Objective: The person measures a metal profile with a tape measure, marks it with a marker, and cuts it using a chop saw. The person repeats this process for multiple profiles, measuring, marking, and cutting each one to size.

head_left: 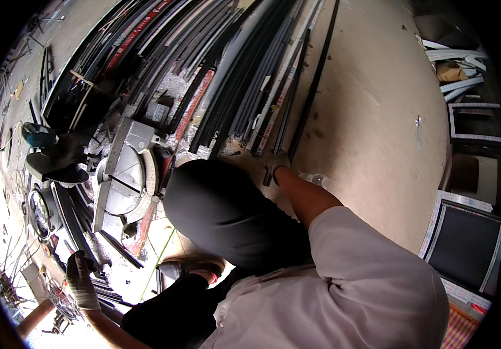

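Long, slender black bar [285,125] at right of far stack of dark lengths [250,81]; probably light, smooth, prone to flex, best held mid-length. Near end within closed right hand [278,165]; left hand [80,279], near left, half-curled, contents unclear.

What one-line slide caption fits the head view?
Gloved right hand at long dark strips, gloved left hand apart, near a miter saw.
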`<state>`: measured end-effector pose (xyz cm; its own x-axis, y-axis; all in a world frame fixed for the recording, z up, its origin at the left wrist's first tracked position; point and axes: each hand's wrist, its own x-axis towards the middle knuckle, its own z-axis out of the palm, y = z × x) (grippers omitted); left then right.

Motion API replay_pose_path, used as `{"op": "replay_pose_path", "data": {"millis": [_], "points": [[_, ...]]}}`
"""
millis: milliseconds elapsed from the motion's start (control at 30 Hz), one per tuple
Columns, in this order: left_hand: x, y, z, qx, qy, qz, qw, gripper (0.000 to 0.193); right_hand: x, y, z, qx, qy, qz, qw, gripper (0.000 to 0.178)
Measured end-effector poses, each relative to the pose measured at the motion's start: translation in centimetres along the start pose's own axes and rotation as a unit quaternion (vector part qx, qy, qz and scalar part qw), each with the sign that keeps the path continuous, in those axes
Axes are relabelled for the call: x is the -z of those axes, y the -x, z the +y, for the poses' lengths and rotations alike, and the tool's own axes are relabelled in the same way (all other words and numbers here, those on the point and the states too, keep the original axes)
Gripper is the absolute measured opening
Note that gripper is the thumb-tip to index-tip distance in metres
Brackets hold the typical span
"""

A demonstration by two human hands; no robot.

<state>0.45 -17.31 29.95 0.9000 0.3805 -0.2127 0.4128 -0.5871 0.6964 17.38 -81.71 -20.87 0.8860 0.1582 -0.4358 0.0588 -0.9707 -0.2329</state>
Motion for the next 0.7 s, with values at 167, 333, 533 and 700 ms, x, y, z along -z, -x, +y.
{"op": "replay_pose_path", "data": {"millis": [167, 333, 533, 700], "points": [[-0.4, 0.4, 1.4, 0.017, 0.0, -0.007, 1.0, 0.037, 4.4, -3.8, 0.7, 0.678, -0.378, -0.173, 0.606, 0.055], [0.0, 0.8, -0.1, 0.041, 0.018, -0.012, 0.999, 0.036, 4.9, -3.6, 0.4, 0.658, -0.378, -0.151, 0.633, 0.052], [0.6, 1.5, -0.9, 0.052, -0.005, -0.016, 0.998, 0.035, 4.0, -3.8, 0.2, 0.63, -0.366, -0.108, 0.676, 0.048], [0.0, 1.4, -0.6, 0.051, 0.005, -0.027, 0.998, 0.033, 2.0, -3.9, 2.3, 0.595, -0.354, -0.076, 0.718, 0.045]]}}
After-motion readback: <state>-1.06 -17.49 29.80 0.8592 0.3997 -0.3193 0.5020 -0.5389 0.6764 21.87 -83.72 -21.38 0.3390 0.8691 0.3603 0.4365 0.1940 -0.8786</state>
